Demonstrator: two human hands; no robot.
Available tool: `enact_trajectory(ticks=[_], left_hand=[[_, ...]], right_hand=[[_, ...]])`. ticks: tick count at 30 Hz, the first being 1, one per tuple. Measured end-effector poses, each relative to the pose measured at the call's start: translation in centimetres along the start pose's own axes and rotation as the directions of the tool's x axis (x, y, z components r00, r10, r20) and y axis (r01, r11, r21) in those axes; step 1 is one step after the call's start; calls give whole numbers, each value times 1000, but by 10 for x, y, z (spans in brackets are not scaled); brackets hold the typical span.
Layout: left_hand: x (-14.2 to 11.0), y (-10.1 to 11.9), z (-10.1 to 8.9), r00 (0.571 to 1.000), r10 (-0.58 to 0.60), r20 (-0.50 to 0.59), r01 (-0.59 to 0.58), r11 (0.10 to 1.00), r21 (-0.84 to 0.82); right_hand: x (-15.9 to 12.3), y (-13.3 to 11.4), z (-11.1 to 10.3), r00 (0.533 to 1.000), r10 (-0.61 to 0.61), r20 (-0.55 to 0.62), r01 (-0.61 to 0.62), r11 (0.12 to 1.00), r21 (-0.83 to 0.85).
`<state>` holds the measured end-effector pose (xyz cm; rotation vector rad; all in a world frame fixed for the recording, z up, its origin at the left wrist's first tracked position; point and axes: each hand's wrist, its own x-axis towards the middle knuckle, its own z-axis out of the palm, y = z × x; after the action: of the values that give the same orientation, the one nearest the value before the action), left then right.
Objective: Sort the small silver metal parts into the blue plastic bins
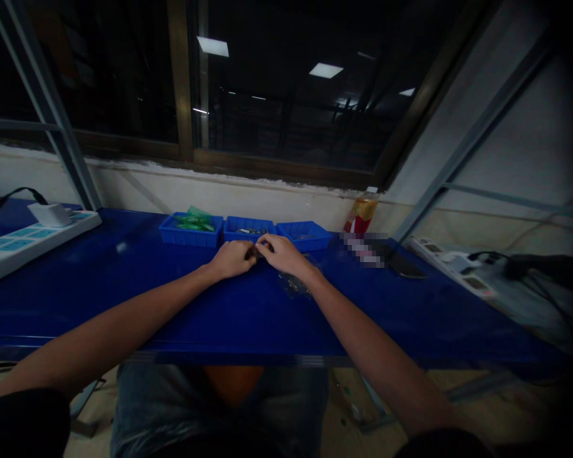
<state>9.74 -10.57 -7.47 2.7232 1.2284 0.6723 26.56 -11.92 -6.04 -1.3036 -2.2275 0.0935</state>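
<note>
My left hand (233, 259) and my right hand (281, 253) meet above the blue table, just in front of the bins. Fingers on both hands are closed in a pinch around something small and dark, too small to name. Behind them stands a blue bin (226, 229) with small metal-looking parts in it. To its left, another blue bin (190, 237) holds green plastic bags (195, 220). A third blue bin (310, 243) sits to the right. Under my right wrist lies a clear plastic bag (293, 286) with small pieces, partly covered by the forearm.
A white power strip (38, 238) with a plugged-in adapter lies on the left of the table (210, 318). At the back right stand a bottle with a red and yellow label (361, 213) and a dark phone (407, 266). Another power strip (453, 267) runs along the right edge.
</note>
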Motion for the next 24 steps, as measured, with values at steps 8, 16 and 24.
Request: enact_trajectory(ticks=[8, 16, 24], left_hand=[[-2, -18, -6, 987, -127, -94, 92, 945, -314], [-4, -14, -4, 985, -141, -99, 92, 916, -391], [-6, -11, -5, 973, 37, -227, -113, 938, -329]], right_hand=[[-3, -9, -1, 996, -69, -52, 67, 997, -29], [-3, -14, -3, 992, -107, -66, 102, 992, -79], [3, -8, 3, 995, -30, -95, 29, 999, -17]])
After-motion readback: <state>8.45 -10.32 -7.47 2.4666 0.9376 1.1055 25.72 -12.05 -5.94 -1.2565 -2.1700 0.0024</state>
